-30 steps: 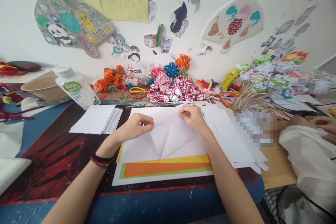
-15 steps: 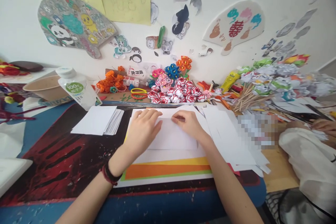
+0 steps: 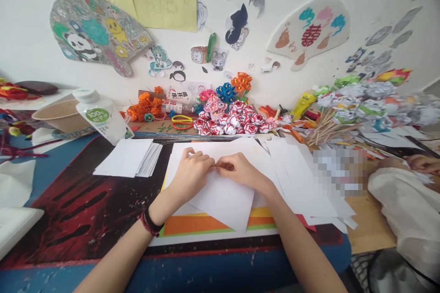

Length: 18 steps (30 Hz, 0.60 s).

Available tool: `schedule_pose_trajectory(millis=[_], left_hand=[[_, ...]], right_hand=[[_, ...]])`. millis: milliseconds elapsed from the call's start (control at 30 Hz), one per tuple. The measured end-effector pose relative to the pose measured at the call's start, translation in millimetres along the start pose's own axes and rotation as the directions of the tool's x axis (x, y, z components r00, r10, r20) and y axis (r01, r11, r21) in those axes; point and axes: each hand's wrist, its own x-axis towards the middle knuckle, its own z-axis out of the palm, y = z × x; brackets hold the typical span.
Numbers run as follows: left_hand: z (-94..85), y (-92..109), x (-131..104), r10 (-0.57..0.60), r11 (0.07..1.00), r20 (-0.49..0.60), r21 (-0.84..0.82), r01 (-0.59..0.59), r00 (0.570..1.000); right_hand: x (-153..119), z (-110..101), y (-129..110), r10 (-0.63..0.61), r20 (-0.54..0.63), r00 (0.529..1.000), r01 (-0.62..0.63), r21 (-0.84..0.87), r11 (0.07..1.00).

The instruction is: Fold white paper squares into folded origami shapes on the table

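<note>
A white sheet of paper lies slanted under my hands, one corner pointing towards me. My left hand is closed at the sheet's upper edge, fingers curled. Right against it, my right hand pinches the same edge between thumb and fingers. The fingertips of both hands meet there and hide that part of the paper. Beneath are more white sheets and an orange sheet with yellow and green edges showing.
To the left sits a stack of cut white paper, with a white bottle behind it. Loose white sheets spread at the right. Red-and-white paper flowers line the back. A co-worker's sleeve is at far right.
The white sheet has turned from lying square to slanted, its near corner now closer to me. My hands have come together, and the left fingers have gone from spread to curled.
</note>
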Motion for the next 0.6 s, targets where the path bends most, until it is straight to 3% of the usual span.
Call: schedule_pose_trajectory(millis=[267,600], left_hand=[[4.5,-1,3,-0.033,0.994,0.019,-0.106,0.035,0.999],[5.9,-2,5,-0.065,0.980,-0.055,-0.190,0.053,0.996]], right_hand=[[5,3,5,-0.016,-0.003,1.000,0.016,0.030,0.999],[10,3,15,-0.042,-0.018,0.999,0.043,0.064,0.997]])
